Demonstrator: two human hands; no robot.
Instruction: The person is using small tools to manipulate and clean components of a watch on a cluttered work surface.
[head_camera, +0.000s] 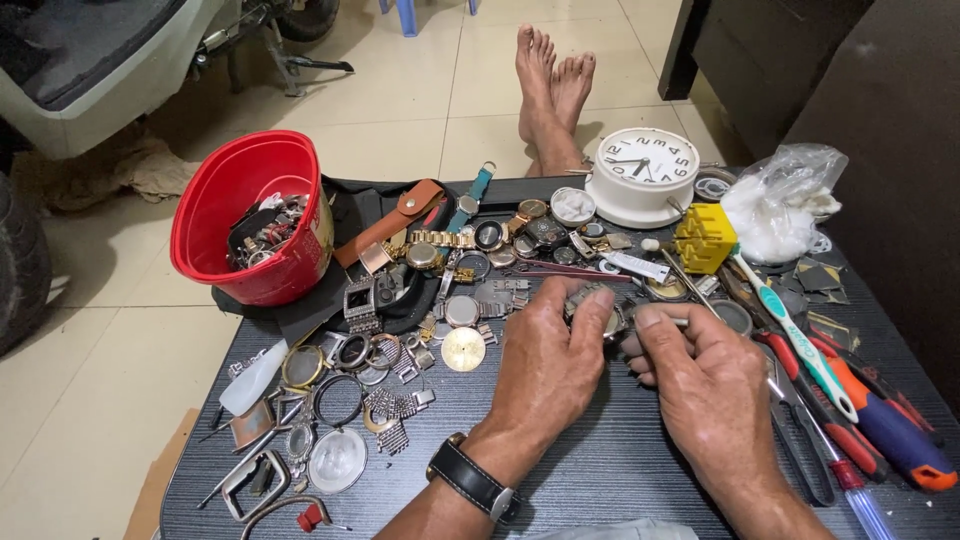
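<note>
You hold a small watch case (597, 308) between both hands, low over the middle of the dark table (600, 470). Your left hand (545, 370) curls its fingers over the top of it, so most of the case is hidden; only a sliver of metal rim shows. Your right hand (705, 385) closes its thumb and forefinger on a thin metal tool (672, 321) whose tip meets the case; the tip itself is covered by your fingers, and what kind of tool it is cannot be made out. A black-strapped wristwatch (470, 480) sits on your left wrist.

Just beyond your fingers lies a heap of watch parts (470, 270), too small and tangled to tell apart one by one. A loose round dial (463, 349) lies near your left hand. To the right, a toothbrush (795, 335) and red-handled pliers (820, 420) lie side by side, the pliers' handles running off the bottom edge. Farther back stand a yellow block (705, 238), a white clock (645, 172) and a crumpled plastic bag (780, 200). A red bucket (250, 215) of parts sits at the far left corner.

The table has a ribbed black top. Beyond it is a pale tiled floor (420, 110), where your bare feet (552, 85) rest, and a scooter (110, 70) is cut off at the upper left.
</note>
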